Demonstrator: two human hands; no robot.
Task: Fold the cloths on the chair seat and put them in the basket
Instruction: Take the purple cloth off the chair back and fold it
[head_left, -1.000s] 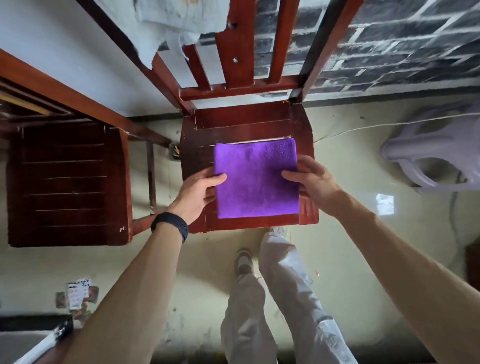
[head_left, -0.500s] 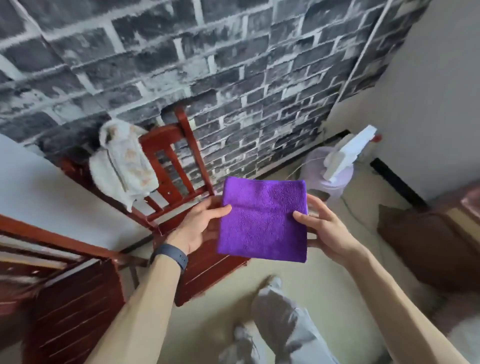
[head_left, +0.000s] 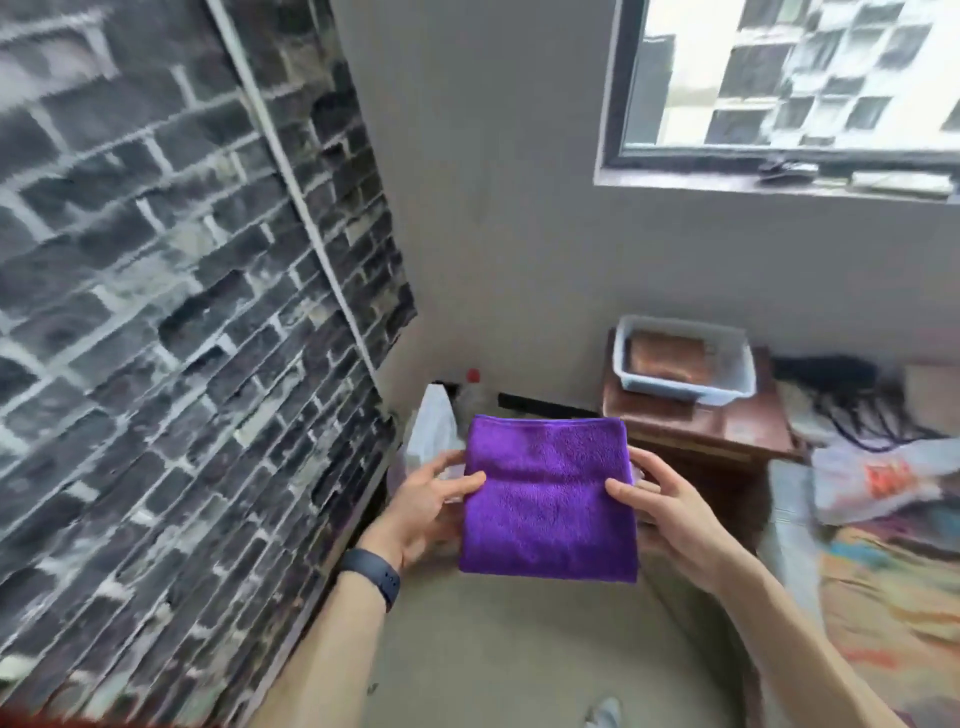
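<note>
Holding: I see one purple cloth (head_left: 550, 493) pinched at two sides and carried in the air, low and centre in my feed.
Left hand (head_left: 423, 506): thumb on top of the cloth's left edge, fingers curled beneath, pinching it.
Right hand (head_left: 675, 512): thumb on top of the right edge, fingers beneath, pinching it likewise.
Basket (head_left: 675, 391): one pale grey-blue plastic tub, rectangular with rounded corners, standing on a small wooden table (head_left: 701, 431). Something flat and brown lies inside, too blurred for me to name. The cloth is nearer me and apart from it.
Count: one cloth, one basket, two hands, one dark wristband (head_left: 371, 569) on the left wrist.
Cloth texture: fluffy pile, folded to a near square, with a faint crease across its middle.
Surroundings: a wall (head_left: 156, 338) of dark brick pattern with pale joints at left. One white plastic bag (head_left: 434, 431) and one red-capped bottle (head_left: 472, 388) sit in the corner just beyond the cloth.
</note>
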